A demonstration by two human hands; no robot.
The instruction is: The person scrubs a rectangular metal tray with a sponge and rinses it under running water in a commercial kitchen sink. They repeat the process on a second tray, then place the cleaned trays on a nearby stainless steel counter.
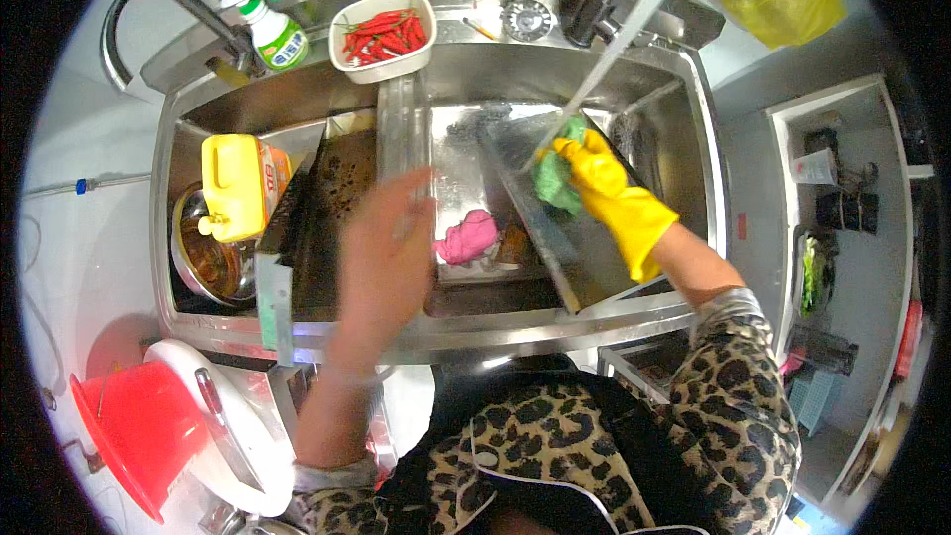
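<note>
In the right basin of a stainless-steel sink [579, 328], my right hand [613, 189], in a yellow rubber glove, presses a green cloth [556, 182] against a tilted flat metal panel [531, 200]. A stream of water [602, 63] runs down from the faucet [587, 22] onto the panel beside the cloth. My bare left hand [386, 253] is blurred above the divider between the basins, with nothing visible in it. A crumpled pink cloth [469, 236] lies on the basin floor to its right. Beneath and left of that hand, a dark, grease-stained panel [345, 163] leans in the left basin.
The left basin also holds a yellow jug [234, 182] and a steel bowl [186, 245] with brown liquid. Along the back ledge stand a spray bottle [275, 33], a tub of red chillies [383, 33] and a sink strainer [528, 19]. A red bucket [141, 423] is at lower left.
</note>
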